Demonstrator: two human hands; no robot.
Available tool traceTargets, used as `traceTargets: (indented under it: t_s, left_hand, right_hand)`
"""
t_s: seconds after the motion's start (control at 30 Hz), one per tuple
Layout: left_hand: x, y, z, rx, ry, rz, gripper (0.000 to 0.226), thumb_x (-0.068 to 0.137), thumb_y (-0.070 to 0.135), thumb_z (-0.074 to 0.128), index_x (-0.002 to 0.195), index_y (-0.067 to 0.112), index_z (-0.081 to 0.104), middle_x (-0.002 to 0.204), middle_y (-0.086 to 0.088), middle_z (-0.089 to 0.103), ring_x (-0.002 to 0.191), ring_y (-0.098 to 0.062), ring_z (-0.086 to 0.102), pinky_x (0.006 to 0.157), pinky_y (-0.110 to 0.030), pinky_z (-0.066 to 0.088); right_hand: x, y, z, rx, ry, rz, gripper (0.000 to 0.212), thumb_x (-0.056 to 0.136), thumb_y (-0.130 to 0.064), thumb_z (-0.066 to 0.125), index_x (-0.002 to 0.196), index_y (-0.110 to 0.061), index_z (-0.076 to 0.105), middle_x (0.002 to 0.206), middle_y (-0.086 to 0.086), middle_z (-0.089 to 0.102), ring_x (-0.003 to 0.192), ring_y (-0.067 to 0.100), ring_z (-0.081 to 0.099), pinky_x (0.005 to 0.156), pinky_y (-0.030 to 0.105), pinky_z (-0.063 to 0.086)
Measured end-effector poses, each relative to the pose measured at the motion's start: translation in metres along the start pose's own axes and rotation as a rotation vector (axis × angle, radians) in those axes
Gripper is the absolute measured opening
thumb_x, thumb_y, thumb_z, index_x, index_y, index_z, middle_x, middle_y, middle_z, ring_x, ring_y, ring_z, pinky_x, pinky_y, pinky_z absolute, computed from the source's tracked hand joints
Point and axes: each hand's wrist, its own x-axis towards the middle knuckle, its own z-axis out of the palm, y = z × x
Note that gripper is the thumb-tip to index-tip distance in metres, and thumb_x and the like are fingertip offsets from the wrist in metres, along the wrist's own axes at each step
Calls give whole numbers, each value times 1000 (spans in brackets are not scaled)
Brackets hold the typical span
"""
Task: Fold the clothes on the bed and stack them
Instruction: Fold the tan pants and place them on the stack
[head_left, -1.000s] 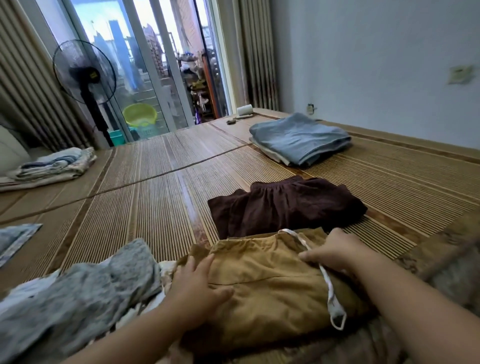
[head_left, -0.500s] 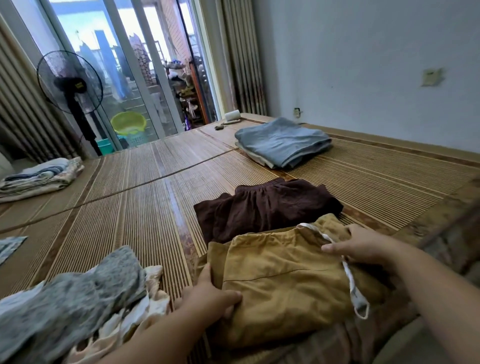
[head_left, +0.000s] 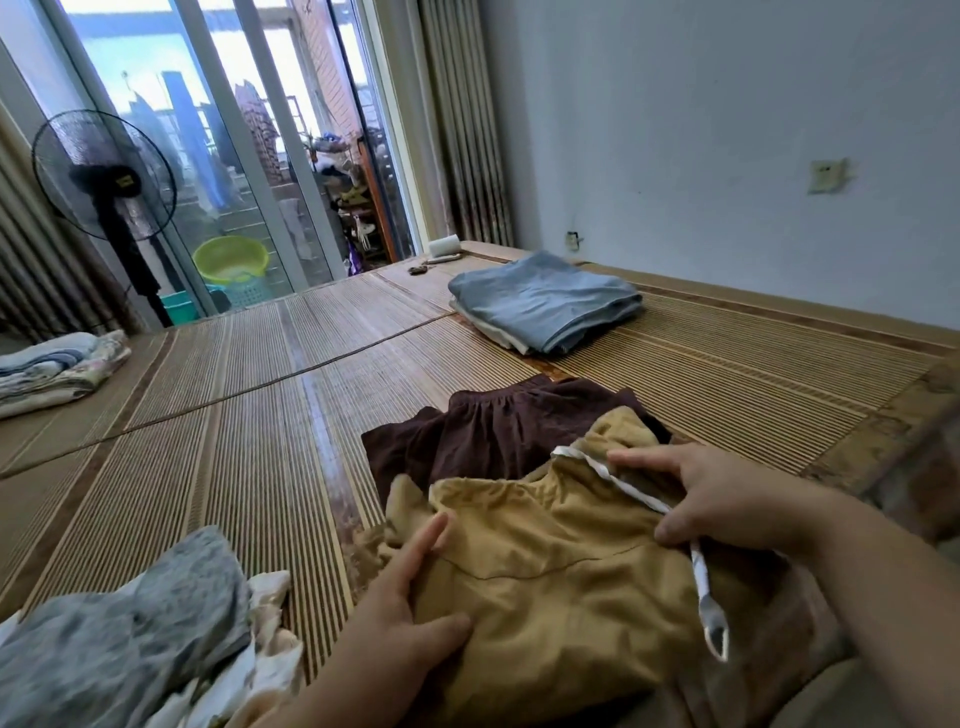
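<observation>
1. The shorts (head_left: 561, 571), tan and crumpled, lie on the mat (head_left: 260, 415) right in front of me, with the waistband turned away from me.
2. My left hand (head_left: 410, 608) grips the shorts at their left edge. The thumb lies on top of the cloth and the fingers lie close together along the bunched edge, pinching it.
3. My right hand (head_left: 727, 499) holds the shorts at the right end of the waistband. The fingers are bent over a raised fold, and the thumb presses down on the side nearer me.
4. The white cord (head_left: 696, 566) runs from the shorts' waistband under my right palm. From there it trails down the shorts' right side, and its looped end rests on the cloth.
5. The brown garment (head_left: 498, 431) lies just beyond the shorts and touches them. The shorts' far edge overlaps its near edge.
6. The blue stack (head_left: 545, 301), neatly folded, sits well beyond the shorts, past the brown garment. A pale piece shows beneath it.
7. The grey heap (head_left: 130, 639) lies left of the shorts, apart from them, by my left forearm. Pale cloth shows under it.
8. The bedding (head_left: 57, 364), folded, lies far to the left of the shorts and farther from me.
9. The fan (head_left: 104, 176) stands far beyond the shorts, to their left, by the glass door.
10. The green basin (head_left: 231, 260) also sits far beyond the shorts, less far left than the fan.
</observation>
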Motion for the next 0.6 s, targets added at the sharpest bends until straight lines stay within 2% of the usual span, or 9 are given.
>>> traceTargets:
  t_s: [0.1, 0.17, 0.23, 0.3, 0.37, 0.43, 0.5, 0.53, 0.6]
  left_hand:
    - [15, 25, -12, -106, 147, 141, 76, 56, 7, 72, 121, 43, 54, 120, 17, 62, 109, -3, 62, 82, -16, 52]
    - [39, 42, -27, -25, 200, 181, 79, 60, 12, 74, 123, 52, 48, 118, 28, 54, 106, -1, 61, 86, -18, 51]
    - [72, 50, -40, 98, 233, 175, 83, 72, 11, 76, 134, 53, 40, 114, 34, 43, 103, -2, 58, 89, -22, 48]
    - [110, 49, -49, 192, 254, 142, 85, 77, 8, 72, 143, 45, 33, 121, 22, 44, 103, -4, 52, 89, -22, 44]
    - [147, 34, -54, 291, 237, 20, 88, 77, 10, 72, 147, 41, 29, 135, 4, 44, 103, -11, 52, 85, -22, 44]
    - [176, 13, -54, 425, 205, -268, 90, 77, 24, 73, 149, 38, 23, 147, -8, 34, 114, -23, 48, 93, -35, 46]
    - [200, -10, -50, 546, 234, -465, 92, 74, 51, 72, 149, 39, 20, 155, -15, 12, 134, -37, 32, 110, -50, 33]
    - [210, -20, -46, 642, 244, -455, 95, 70, 66, 67, 148, 42, 19, 158, -12, 1, 141, -39, 18, 113, -55, 23]
    - [225, -34, -37, 875, 191, -329, 100, 64, 85, 51, 147, 48, 11, 160, 1, -11, 146, -33, -5, 113, -60, 7]
  right_hand:
    - [7, -24, -27, 74, 124, -74, 82, 70, -12, 77, 118, -69, 44, 144, -19, 37, 120, 3, 40, 85, 16, 36]
    - [28, -36, -42, 80, 224, -106, 83, 70, -11, 77, 123, -65, 44, 143, -19, 38, 116, 3, 40, 77, 10, 32]
    - [64, -46, -53, 49, 284, -81, 85, 71, -8, 75, 133, -55, 43, 146, -12, 38, 115, 7, 42, 70, 10, 33]
    - [102, -53, -56, -35, 309, -14, 85, 72, -7, 74, 140, -44, 40, 149, -4, 38, 121, 15, 45, 74, 17, 41]
    - [139, -51, -47, -195, 343, 53, 83, 73, -8, 74, 144, -34, 40, 149, 0, 41, 128, 20, 45, 89, 22, 43]
    - [170, -40, -28, -310, 368, 117, 72, 76, -11, 69, 141, -30, 44, 145, 5, 45, 127, 22, 48, 95, 24, 42]
    - [194, -25, -7, -355, 340, 183, 65, 81, -24, 64, 141, -35, 43, 152, 6, 33, 133, 24, 40, 106, 33, 37]
    - [203, -17, 5, -378, 296, 211, 65, 83, -37, 63, 143, -38, 38, 157, 4, 22, 139, 25, 31, 111, 42, 30]
    - [211, -2, 22, -420, 247, 244, 68, 83, -64, 52, 145, -43, 30, 160, -6, 8, 145, 24, 14, 112, 58, 19]
